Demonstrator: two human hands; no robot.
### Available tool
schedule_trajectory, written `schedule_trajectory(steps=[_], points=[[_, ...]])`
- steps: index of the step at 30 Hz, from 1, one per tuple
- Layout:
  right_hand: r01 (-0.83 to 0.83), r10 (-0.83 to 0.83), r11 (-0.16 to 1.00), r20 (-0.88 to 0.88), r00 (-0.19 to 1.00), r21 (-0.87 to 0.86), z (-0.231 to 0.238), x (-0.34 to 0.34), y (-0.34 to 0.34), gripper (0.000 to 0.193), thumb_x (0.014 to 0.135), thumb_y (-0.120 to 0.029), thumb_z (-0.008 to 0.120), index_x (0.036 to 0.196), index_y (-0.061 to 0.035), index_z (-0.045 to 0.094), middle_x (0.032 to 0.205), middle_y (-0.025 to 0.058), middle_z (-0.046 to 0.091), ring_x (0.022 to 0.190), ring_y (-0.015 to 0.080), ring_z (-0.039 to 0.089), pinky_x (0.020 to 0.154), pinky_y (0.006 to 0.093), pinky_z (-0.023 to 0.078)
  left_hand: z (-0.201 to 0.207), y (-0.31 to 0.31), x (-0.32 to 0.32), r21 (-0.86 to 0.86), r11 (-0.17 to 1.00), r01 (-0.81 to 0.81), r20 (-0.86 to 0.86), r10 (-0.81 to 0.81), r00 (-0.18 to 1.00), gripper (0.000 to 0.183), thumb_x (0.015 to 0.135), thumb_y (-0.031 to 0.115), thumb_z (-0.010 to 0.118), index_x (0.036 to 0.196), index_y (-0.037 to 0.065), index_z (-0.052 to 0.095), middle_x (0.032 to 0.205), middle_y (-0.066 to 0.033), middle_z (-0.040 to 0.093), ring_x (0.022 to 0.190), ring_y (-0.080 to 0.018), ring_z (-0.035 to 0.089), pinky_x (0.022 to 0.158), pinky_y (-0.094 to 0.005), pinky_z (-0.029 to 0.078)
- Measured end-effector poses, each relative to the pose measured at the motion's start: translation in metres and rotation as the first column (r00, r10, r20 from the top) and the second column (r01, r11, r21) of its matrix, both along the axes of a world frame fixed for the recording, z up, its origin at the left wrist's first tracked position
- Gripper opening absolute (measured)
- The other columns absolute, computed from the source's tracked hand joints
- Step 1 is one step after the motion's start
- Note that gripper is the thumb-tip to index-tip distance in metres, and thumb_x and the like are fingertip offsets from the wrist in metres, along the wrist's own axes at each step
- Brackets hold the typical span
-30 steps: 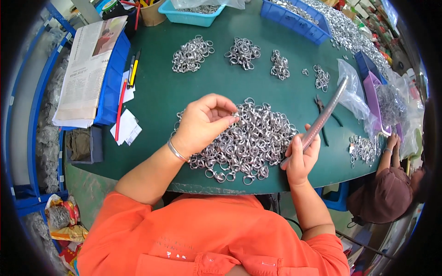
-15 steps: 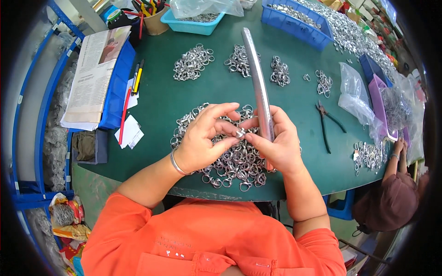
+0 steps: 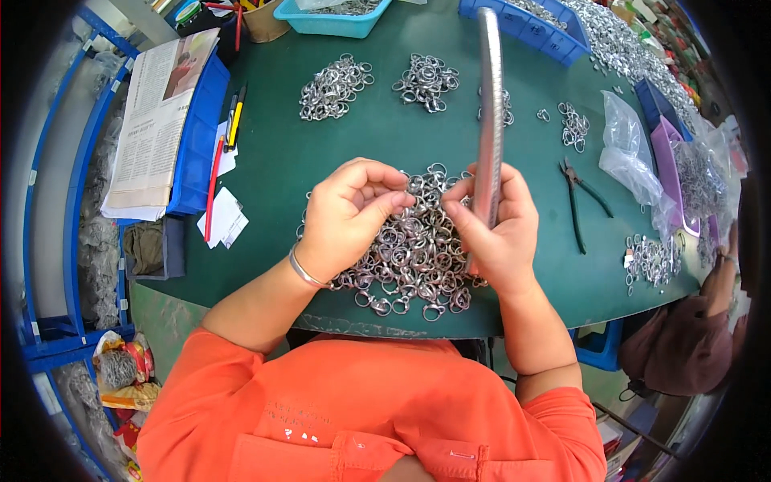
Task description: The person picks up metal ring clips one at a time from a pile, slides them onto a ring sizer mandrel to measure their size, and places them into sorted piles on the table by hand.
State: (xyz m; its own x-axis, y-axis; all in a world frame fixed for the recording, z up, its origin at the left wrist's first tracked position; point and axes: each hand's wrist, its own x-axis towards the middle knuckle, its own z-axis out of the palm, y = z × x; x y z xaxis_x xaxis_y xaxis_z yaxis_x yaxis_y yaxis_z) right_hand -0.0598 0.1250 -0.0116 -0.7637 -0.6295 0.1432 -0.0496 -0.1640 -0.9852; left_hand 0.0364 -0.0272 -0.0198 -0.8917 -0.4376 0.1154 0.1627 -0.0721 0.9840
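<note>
The green worktop (image 3: 321, 161) carries everything, and its largest load is the big heap of metal rings and clasps (image 3: 414, 249) lying at the near edge, right in front of the person in the orange shirt. At the far edge a blue bin (image 3: 526, 28) holds more loose silver metal parts, and beside it a turquoise tray (image 3: 329, 18) holds a smaller batch of the same. A folded newspaper (image 3: 152, 120) lies on a blue box (image 3: 195, 140) at the left edge. Toward the right edge a purple tray (image 3: 665, 161) sits half under clear plastic bags (image 3: 630, 165) with metal pieces in it. A long metal rod (image 3: 488, 112) stands nearly upright over the heap, gripped low down by the right hand (image 3: 498, 233), whose fingers are wrapped around it while thumb and forefinger reach toward the left. The left hand (image 3: 345, 213) is curled above the heap, its fingertips pinching a single small ring (image 3: 408, 193) just beside the rod's lower end. Three small ring piles (image 3: 336, 87) lie farther back, black pliers (image 3: 580, 197) rest to the right, and pens (image 3: 233, 120) lie near the box.
</note>
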Motion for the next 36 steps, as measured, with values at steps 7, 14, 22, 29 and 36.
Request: schedule_trajectory(steps=[7,14,22,29,36], points=[[0.138,-0.115,0.988,0.252,0.961,-0.074,0.025,-0.005,0.018,0.037,0.078,0.001,0.061,0.111,0.0002,0.042,0.084,0.0085,0.058,0.044,0.0049,0.046,0.036,0.0167,0.036,0.026,-0.017,0.012,-0.565,0.795,0.221,0.233,-0.104,0.967,0.011,0.078,-0.005,0.059,0.087,-0.001,0.062,0.084,-0.0066,0.060,0.075,-0.0120,0.059,0.064,-0.0218,0.047],[0.158,-0.173,0.985,0.310,0.935,0.072,0.016,0.026,0.079,0.032,0.083,-0.002,0.057,0.111,0.0012,0.042,0.079,0.0087,0.057,0.039,0.0064,0.044,0.034,0.0178,0.034,0.016,-0.012,0.035,-0.672,0.722,0.162,0.210,-0.023,0.977,0.011,0.074,-0.004,0.062,0.084,0.000,0.063,0.078,-0.0071,0.059,0.066,-0.0136,0.057,0.059,-0.0240,0.046],[0.181,-0.184,0.982,0.400,0.898,0.046,0.012,0.060,0.106,0.032,0.084,-0.003,0.053,0.113,0.0023,0.039,0.072,0.0076,0.052,0.037,0.0071,0.041,0.032,0.0181,0.035,0.003,0.003,0.052,-0.751,0.648,0.129,0.146,-0.027,0.989,0.017,0.072,-0.006,0.061,0.088,0.001,0.061,0.082,-0.0097,0.057,0.071,-0.0216,0.057,0.062,-0.0280,0.046],[0.040,-0.058,0.998,0.486,0.872,0.047,0.013,0.085,0.090,0.031,0.084,-0.002,0.053,0.112,0.0011,0.040,0.074,0.0085,0.054,0.040,0.0071,0.043,0.036,0.0178,0.036,-0.010,0.003,0.058,-0.832,0.550,0.067,0.068,-0.020,0.998,0.017,0.069,-0.001,0.067,0.084,0.002,0.062,0.085,-0.0077,0.055,0.071,-0.0212,0.056,0.062,-0.0293,0.046],[-0.041,0.013,0.998,0.522,0.853,0.043,0.012,0.092,0.077,0.032,0.083,-0.001,0.057,0.110,-0.0020,0.041,0.077,0.0070,0.055,0.046,0.0054,0.044,0.040,0.0173,0.037,-0.010,0.020,0.069,-0.299,0.950,0.085,0.117,-0.052,0.992,0.009,0.072,-0.004,0.067,0.079,0.000,0.062,0.092,-0.0075,0.057,0.078,-0.0131,0.057,0.068,-0.0262,0.048]])
